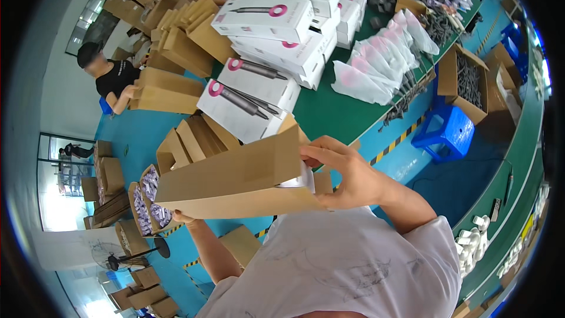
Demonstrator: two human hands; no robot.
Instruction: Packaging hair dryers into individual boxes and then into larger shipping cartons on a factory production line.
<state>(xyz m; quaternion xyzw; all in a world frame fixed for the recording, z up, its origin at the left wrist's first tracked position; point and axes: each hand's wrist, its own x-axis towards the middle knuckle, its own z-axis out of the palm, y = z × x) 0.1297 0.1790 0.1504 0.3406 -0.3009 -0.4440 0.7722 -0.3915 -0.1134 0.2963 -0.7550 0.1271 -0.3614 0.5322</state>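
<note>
Head view, places told from the green table (329, 112):

Sleeve: you hold a long brown cardboard sleeve (235, 179) in front of your chest, off the near edge of the table, lying roughly level with its open end toward your right.

Right hand: your right hand (344, 174) is closed on the open end of the sleeve, fingers curled over the top flap, thumb below. A bit of white insert (297, 181) shows at that opening, just under your fingers.

Left hand: your left hand (183, 219) is under the far left end of the sleeve; only fingertips show, touching its lower edge, so you cannot tell how tightly it grips.

White boxes: white boxes (265, 17) with pink-and-grey pictures are stacked on the table, beyond the sleeve.

Bags: white plastic bags (376, 65) lie on the table, right of the boxes.

Flat cartons: brown folded cartons (188, 41) are heaped at the table's left side.

Stool: a blue stool (444, 132) stands on the floor off the table's right edge.
</note>
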